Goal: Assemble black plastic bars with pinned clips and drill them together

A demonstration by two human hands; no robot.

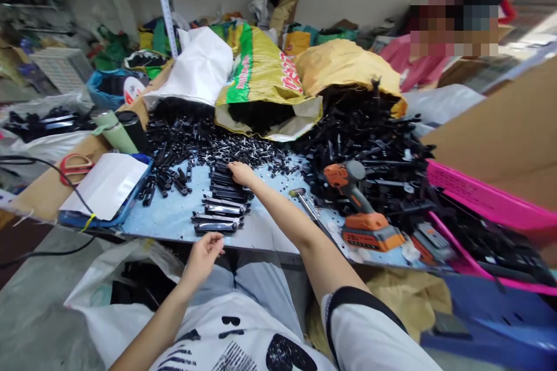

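Observation:
A row of long black plastic parts (226, 192), several with glossy faces, lies on the blue tabletop (200, 185) before me. At its far end my right hand (242, 174) reaches in with fingers pinched together against the parts. Whatever is between those fingertips is too small to make out. My left hand (204, 255) hovers by the table's front edge, just below the nearest glossy part (216, 226). Its fingers are loosely bent and slightly apart, with nothing visible in them. Behind the row spreads a heap of small black and silver pieces (243, 149).
Sacks spill black parts at the back: white (204, 64), yellow-green (265, 69) and tan (348, 66). An orange cordless driver (361, 203) and a hammer (311, 208) lie right, by a pink basket (487, 197). Left are red scissors (76, 168), a paper sheet (107, 185) and a green bottle (115, 132).

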